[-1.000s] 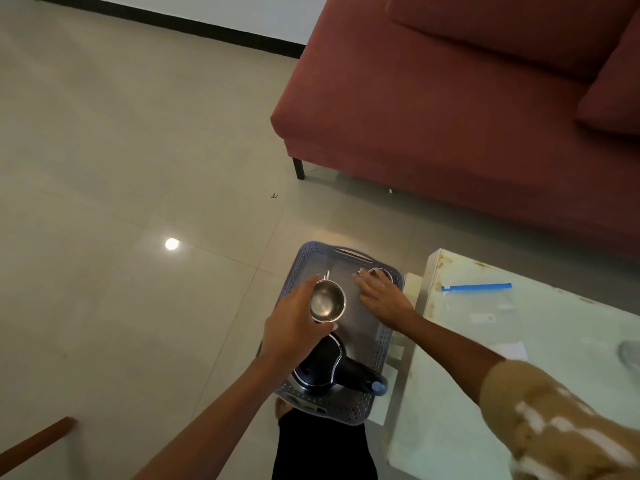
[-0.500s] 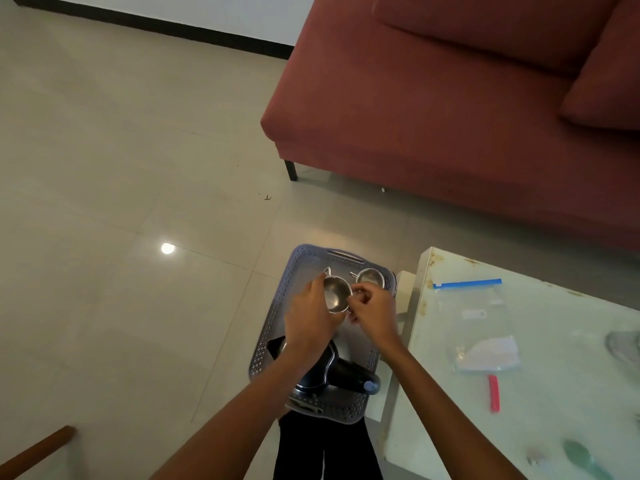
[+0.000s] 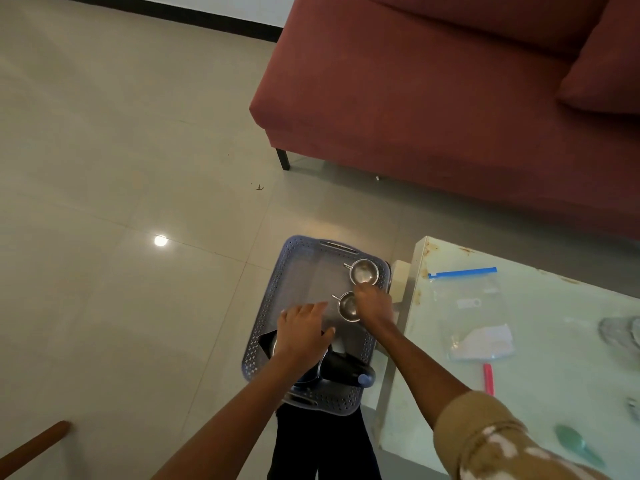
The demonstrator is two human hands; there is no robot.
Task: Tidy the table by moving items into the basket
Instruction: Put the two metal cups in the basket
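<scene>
1. Beige glossy tiles make up the floor (image 3: 121,168), with a bright light spot reflected on the left; a dark red sofa (image 3: 433,98) on black legs fills the far right, and a dark skirting line runs along the far wall.
2. A pale green, worn-edged table (image 3: 554,375) stands at the near right; the grey-blue perforated basket (image 3: 266,306) sits lower, just beside the table's left edge, over the person's dark-clad legs.
3. On the table lie a clear zip bag (image 3: 474,313) with a blue seal strip, a pink stick-like item (image 3: 488,377) just near of it, a green spoon (image 3: 571,441) at the near edge, and a blurred grey object at the far right edge.
4. Inside the basket, one steel cup (image 3: 363,271) rests in the far right corner; a second steel cup (image 3: 346,306) lies just near of it.
5. The right hand (image 3: 375,303) is closed on the second cup's right rim, reaching down from a tan patterned sleeve (image 3: 495,441).
6. The left hand (image 3: 304,334) hovers open, fingers spread and holding nothing, left of that cup and above a black appliance (image 3: 343,370) in the basket's near end.
7. The zip bag carries a small white label; its writing is too small to read.
</scene>
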